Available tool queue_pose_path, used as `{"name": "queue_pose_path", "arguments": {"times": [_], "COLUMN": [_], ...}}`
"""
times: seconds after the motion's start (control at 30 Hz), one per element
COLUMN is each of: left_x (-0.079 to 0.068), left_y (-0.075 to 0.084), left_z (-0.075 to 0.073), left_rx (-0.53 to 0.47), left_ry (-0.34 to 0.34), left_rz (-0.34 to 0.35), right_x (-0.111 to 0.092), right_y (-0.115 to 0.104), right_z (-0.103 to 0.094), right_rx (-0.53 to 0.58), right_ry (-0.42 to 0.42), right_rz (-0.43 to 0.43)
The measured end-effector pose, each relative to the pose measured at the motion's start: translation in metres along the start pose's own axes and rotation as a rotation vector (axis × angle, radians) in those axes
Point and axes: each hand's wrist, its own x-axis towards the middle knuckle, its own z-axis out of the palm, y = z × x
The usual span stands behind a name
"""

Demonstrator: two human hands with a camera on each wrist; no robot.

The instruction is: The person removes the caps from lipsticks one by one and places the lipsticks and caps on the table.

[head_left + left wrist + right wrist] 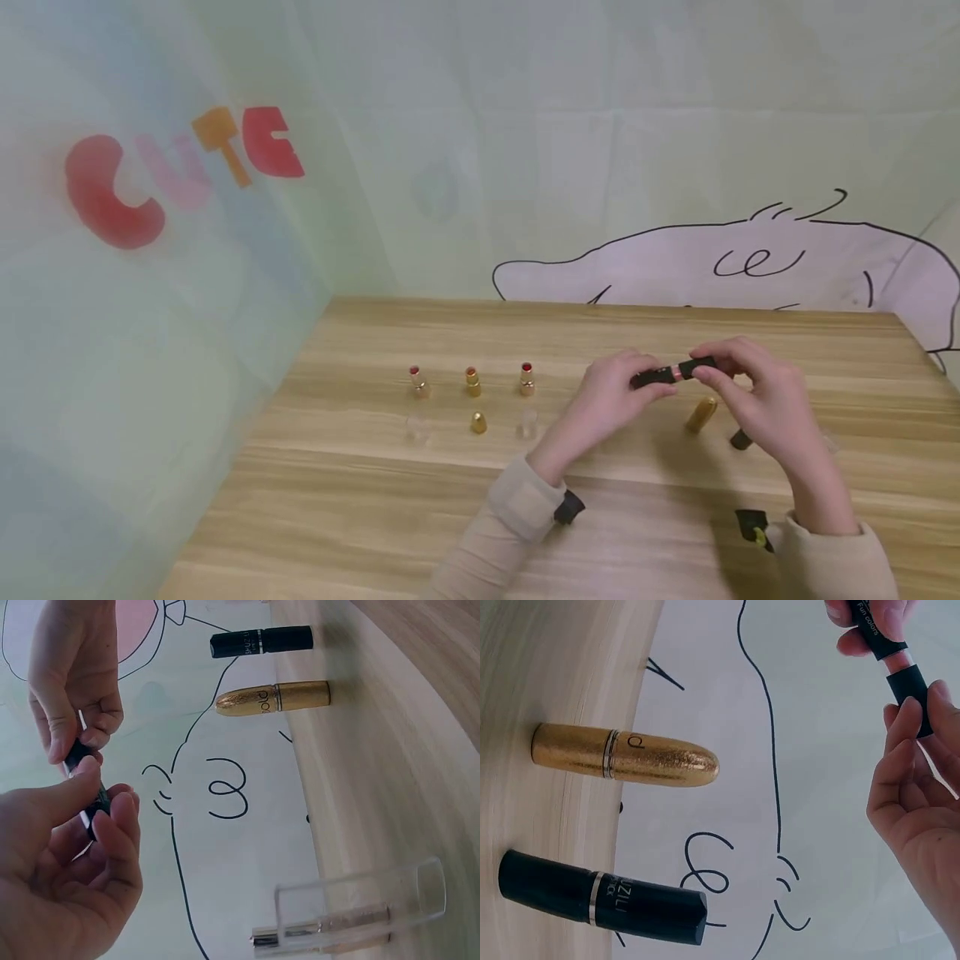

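Note:
Above the table, both hands hold a slim black lipstick (652,378), with a pink band showing between its two black parts. My left hand (611,385) pinches the part lettered "Fun colors", readable in the right wrist view. The other black part (909,686) is pinched between thumb and fingers of my right hand (772,400). Below the hands, a gold lipstick (702,414) stands upright with its cap on. Beside it stands a closed black lipstick (645,907), which my right hand partly hides in the head view (741,439).
Left on the table stand three uncapped lipsticks: one pinkish (418,382), one gold (472,382) and one with a dark red tip (527,379). Before them are a clear cap (417,429), a gold cap (478,422) and another clear cap (528,423). A wall closes the table's back.

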Motion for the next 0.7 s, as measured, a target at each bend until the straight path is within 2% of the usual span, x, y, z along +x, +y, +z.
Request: {"name": "queue_pose_path", "arguments": {"times": [0.2, 0.47, 0.63, 0.7], "left_x": [-0.004, -0.011, -0.016, -0.018], "left_y": [0.002, 0.002, -0.003, -0.007], "left_z": [-0.011, -0.021, -0.025, -0.027], "left_rx": [-0.016, -0.105, -0.318, -0.390], "left_ry": [-0.019, -0.060, -0.142, -0.164], "left_rz": [0.043, 0.019, -0.080, -0.125], "right_x": [0.002, 0.006, 0.006, 0.006], "right_y": [0.000, -0.002, -0.003, -0.002], "right_z": [-0.002, 0.002, -0.002, -0.007], "right_rx": [0.170, 0.374, 0.555, 0.592], "right_ry": [-0.005, -0.021, -0.019, 0.001], "right_rz": [-0.037, -0.117, -0.121, -0.114]}}
